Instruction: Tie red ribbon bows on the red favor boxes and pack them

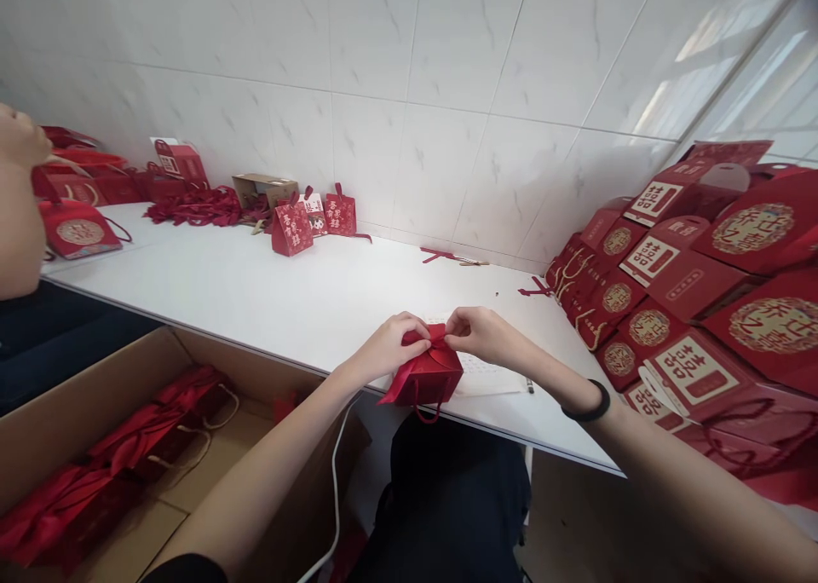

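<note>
A small red gift box (429, 380) with a cord handle sits at the front edge of the white table (358, 285). Red ribbon (437, 334) lies across its top, one tail hanging at the left. My left hand (401, 339) pinches the ribbon from the left side. From the right, my right hand (474, 332) pinches it too, fingertips close to those of the left. Under and behind the box lies a printed paper sheet (492, 377), partly covered by the box and my right hand.
Many red boxes (683, 285) are stacked at the right. An open carton (210, 481) below the table's left holds ribboned red boxes. Small boxes (294, 229) and a red ribbon pile (195, 206) stand by the wall. Another person's arm (16, 208) shows at far left.
</note>
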Demonstrator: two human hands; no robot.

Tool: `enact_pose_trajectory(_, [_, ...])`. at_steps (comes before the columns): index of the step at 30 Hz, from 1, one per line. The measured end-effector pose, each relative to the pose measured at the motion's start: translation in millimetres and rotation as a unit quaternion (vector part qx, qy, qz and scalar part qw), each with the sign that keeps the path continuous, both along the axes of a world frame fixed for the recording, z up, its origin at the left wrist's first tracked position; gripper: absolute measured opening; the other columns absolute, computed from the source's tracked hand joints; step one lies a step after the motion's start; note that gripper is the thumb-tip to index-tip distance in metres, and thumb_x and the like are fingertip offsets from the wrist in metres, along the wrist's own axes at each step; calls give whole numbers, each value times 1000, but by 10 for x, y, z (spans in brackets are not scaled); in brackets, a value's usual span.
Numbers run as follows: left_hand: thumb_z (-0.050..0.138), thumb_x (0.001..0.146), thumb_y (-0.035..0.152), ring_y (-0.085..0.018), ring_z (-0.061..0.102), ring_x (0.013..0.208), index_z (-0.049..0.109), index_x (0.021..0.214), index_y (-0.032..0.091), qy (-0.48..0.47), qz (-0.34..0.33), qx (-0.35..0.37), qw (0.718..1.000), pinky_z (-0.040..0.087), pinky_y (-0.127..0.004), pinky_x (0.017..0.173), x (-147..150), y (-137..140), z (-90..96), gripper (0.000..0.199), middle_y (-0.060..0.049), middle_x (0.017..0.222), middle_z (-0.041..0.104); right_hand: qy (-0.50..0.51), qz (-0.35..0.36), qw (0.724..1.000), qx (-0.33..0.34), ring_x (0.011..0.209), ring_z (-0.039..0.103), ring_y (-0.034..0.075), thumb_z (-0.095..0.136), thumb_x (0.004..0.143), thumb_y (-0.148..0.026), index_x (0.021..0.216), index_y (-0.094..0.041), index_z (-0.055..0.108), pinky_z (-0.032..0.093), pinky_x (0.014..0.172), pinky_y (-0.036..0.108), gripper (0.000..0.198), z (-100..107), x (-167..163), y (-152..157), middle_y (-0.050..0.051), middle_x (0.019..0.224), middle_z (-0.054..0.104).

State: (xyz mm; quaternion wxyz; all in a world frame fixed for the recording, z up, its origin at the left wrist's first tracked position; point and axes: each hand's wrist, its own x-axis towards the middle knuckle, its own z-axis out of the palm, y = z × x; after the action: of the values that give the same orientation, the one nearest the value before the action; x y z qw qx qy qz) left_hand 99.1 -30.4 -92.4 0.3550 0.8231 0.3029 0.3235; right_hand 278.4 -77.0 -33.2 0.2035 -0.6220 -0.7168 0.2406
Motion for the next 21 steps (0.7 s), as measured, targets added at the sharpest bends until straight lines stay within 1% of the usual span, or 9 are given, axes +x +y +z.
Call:
enact_pose_trajectory(3, [53, 80, 30, -18, 56, 95, 62, 80, 19, 3, 1, 0, 1000, 43, -33, 89, 3, -1, 2, 14, -3, 99, 59, 7, -1, 1000, -4, 59, 55, 11, 55, 71, -9, 72, -17, 58, 38, 47, 19, 9, -51, -22, 6, -1, 68, 63])
enact_pose_trajectory(6, [52, 80, 29, -18, 56, 95, 62, 79, 19, 2, 1, 2, 1000, 43, -33, 88, 1, -5, 5, 14, -3, 98, 60, -6, -8, 1000, 14, 60, 55, 12, 56, 70, -10, 69, -17, 56, 37, 47, 19, 7, -84, -46, 5, -1, 68, 62])
enact_pose_trajectory(8, [52, 80, 30, -18, 56, 95, 62, 80, 19, 1, 1, 0, 1000, 43, -33, 88, -3, -6, 6, 14, -3, 98, 59, 12, -7, 1000, 14, 61, 55, 12, 56, 71, -11, 69, -17, 55, 37, 49, 19, 7, -94, -44, 17, 0, 70, 63])
enact_pose_trajectory(10, [52, 80, 31, -18, 56, 97, 62, 81, 19, 3, 0, -3, 1000, 43, -33, 89, -7, -6, 7, 15, -3, 100, 59, 63, 2, 998, -20, 62, 55, 11, 56, 73, -11, 72, -16, 56, 37, 50, 19, 5, -94, -26, 43, 1, 72, 63])
enact_pose_trajectory(13, [51, 81, 32, -19, 55, 98, 63, 82, 20, 7, 0, -4, 1000, 43, -34, 90, -11, -10, 9, 17, -4, 101, 59, 138, -3, 986, -91, 59, 52, 10, 55, 77, -14, 81, -15, 59, 36, 50, 19, 6, -84, 23, 90, 0, 66, 60])
enact_pose_trajectory(16, [50, 82, 31, -18, 55, 99, 64, 82, 20, 9, 0, -2, 1000, 42, -34, 92, -10, -18, 7, 17, -4, 103, 59, 164, -18, 980, -115, 55, 47, 9, 52, 79, -16, 85, -15, 59, 34, 50, 20, 10, -77, 81, 109, -3, 59, 53])
enact_pose_trajectory(17, [50, 82, 30, -18, 55, 100, 64, 82, 20, 10, -1, -2, 1000, 41, -34, 92, -9, -20, 6, 17, -4, 103, 59, 155, -22, 982, -107, 54, 46, 9, 50, 80, -17, 84, -15, 59, 34, 50, 20, 10, -78, 101, 105, -3, 59, 52])
enact_pose_trajectory(19, [50, 82, 29, -18, 55, 101, 64, 81, 20, 12, -2, -1, 1000, 41, -34, 93, -7, -22, 6, 17, -4, 104, 59, 119, -6, 991, -55, 57, 48, 10, 48, 81, -18, 82, -15, 60, 36, 52, 22, 13, -82, 142, 83, -1, 63, 54])
enact_pose_trajectory(21, [50, 82, 30, -19, 55, 100, 64, 81, 20, 10, -2, -2, 1000, 41, -34, 93, -6, -23, 11, 17, -4, 104, 59, 78, 54, 995, 18, 67, 53, 13, 48, 82, -21, 83, -16, 61, 41, 59, 24, 13, -90, 179, 46, 1, 74, 59])
